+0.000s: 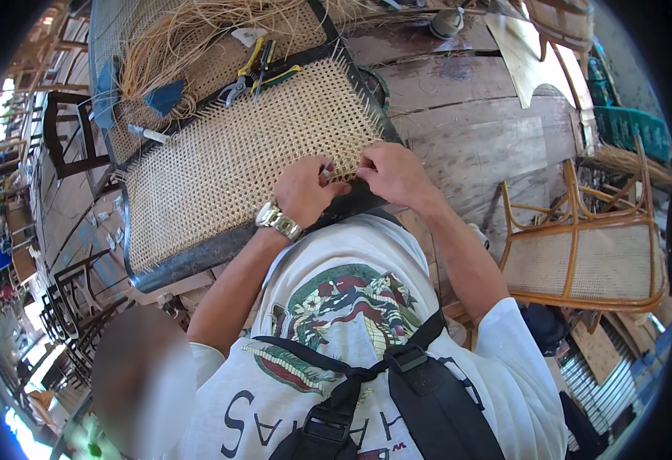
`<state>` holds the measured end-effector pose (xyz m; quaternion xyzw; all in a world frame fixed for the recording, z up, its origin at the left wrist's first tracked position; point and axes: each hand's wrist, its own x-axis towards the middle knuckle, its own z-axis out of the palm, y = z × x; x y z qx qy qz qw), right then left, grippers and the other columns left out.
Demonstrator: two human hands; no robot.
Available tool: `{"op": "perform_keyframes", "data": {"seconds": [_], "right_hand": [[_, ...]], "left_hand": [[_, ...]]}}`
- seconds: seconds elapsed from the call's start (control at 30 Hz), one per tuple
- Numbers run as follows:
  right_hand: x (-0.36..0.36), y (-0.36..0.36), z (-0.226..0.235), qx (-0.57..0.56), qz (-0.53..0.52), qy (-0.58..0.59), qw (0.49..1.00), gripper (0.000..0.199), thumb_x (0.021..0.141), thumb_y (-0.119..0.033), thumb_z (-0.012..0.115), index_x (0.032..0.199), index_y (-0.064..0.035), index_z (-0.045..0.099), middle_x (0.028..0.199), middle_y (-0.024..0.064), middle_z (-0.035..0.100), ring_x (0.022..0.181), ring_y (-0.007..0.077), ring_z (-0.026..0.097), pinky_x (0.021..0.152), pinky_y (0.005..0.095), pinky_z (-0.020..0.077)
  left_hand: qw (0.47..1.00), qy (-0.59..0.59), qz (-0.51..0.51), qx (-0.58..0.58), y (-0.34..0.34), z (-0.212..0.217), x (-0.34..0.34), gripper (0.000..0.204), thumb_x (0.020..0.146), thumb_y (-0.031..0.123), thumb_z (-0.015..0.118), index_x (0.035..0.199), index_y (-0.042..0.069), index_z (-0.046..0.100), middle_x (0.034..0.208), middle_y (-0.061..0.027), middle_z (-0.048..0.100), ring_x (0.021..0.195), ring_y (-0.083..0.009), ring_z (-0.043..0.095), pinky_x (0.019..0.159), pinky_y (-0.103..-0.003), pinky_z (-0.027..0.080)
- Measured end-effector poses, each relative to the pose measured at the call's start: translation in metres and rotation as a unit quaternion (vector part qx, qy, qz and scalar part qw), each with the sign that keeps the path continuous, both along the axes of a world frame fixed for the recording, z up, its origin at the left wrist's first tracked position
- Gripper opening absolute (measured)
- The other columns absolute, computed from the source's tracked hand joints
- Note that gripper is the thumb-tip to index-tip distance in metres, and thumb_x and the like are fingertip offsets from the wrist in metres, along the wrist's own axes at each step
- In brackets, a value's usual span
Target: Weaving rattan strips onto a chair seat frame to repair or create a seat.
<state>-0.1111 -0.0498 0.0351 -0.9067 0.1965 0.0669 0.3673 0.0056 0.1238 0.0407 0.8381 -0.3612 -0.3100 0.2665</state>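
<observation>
A sheet of woven cane webbing (236, 149) is stretched across a dark wooden frame (190, 249) before me. Loose cane ends stick out along its right and left edges. Both hands work at the near right part of the webbing, close to the frame's near rail. My left hand (305, 188), with a metal watch (278, 220) on its wrist, has its fingers curled in a pinch; a small pale bit shows between them. Just to its right, my right hand (393, 172) is closed too, fingertips down at the weave. What it grips is hidden.
Yellow-handled cutters (245, 73) and other hand tools lie across the frame's middle bar. Beyond are loose cane strands (175, 38), a blue scrap (166, 97) and a white tube (149, 134). A cane-seated chair (578, 261) lies at the right; a dark chair frame (64, 138) stands left.
</observation>
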Motion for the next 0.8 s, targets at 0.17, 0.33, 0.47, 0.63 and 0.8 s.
{"op": "perform_keyframes", "data": {"seconds": [0.17,0.33,0.47,0.63,0.8], "right_hand": [[-0.005,0.008,0.008,0.026,-0.050,0.041,0.998,0.015,0.082,-0.017,0.064,0.083,-0.0032,0.068,0.089,0.0182,0.068,0.088,0.0395,0.065,0.076,0.0505,0.0513],[-0.031,0.016,0.005,0.049,-0.167,-0.001,0.985,0.016,0.083,-0.017,0.069,0.087,-0.0015,0.070,0.085,0.0165,0.067,0.077,0.0343,0.064,0.071,0.0422,0.0502],[-0.115,-0.029,0.021,0.113,-0.240,0.108,0.958,0.025,0.083,-0.026,0.072,0.094,-0.0040,0.074,0.088,0.0129,0.072,0.069,0.0236,0.067,0.067,0.0365,0.0511],[-0.161,-0.033,0.042,-0.030,-0.275,0.163,0.947,0.041,0.081,-0.027,0.076,0.114,-0.0029,0.070,0.108,0.0183,0.070,0.100,0.0276,0.068,0.088,0.0369,0.0522],[-0.014,0.016,0.074,0.175,-0.211,-0.236,0.932,0.047,0.094,-0.025,0.067,0.133,-0.0001,0.055,0.126,0.0164,0.060,0.116,0.0241,0.058,0.099,0.0348,0.0469]], "left_hand": [[0.997,-0.049,-0.007,-0.055,-0.013,-0.021,-0.007,0.026,0.079,0.029,0.080,0.086,0.006,0.068,0.082,-0.0138,0.066,0.077,-0.0330,0.065,0.068,-0.044,0.051],[0.991,-0.060,-0.035,-0.112,-0.016,-0.034,0.000,0.020,0.082,0.026,0.075,0.088,0.007,0.070,0.086,-0.0136,0.067,0.079,-0.0319,0.066,0.068,-0.042,0.051],[0.990,-0.136,-0.023,-0.008,0.005,-0.016,0.065,0.017,0.086,0.021,0.072,0.090,0.006,0.067,0.086,-0.0136,0.067,0.076,-0.0319,0.064,0.069,-0.042,0.051],[0.992,-0.104,-0.061,-0.026,0.025,0.008,0.152,0.017,0.090,0.019,0.070,0.091,0.003,0.064,0.086,-0.0102,0.066,0.071,-0.0238,0.063,0.066,-0.035,0.049],[0.954,0.210,-0.111,-0.182,-0.014,0.104,0.107,0.010,0.094,0.010,0.068,0.092,0.001,0.063,0.082,0.0014,0.064,0.070,-0.0039,0.049,0.060,-0.023,0.039]]}}
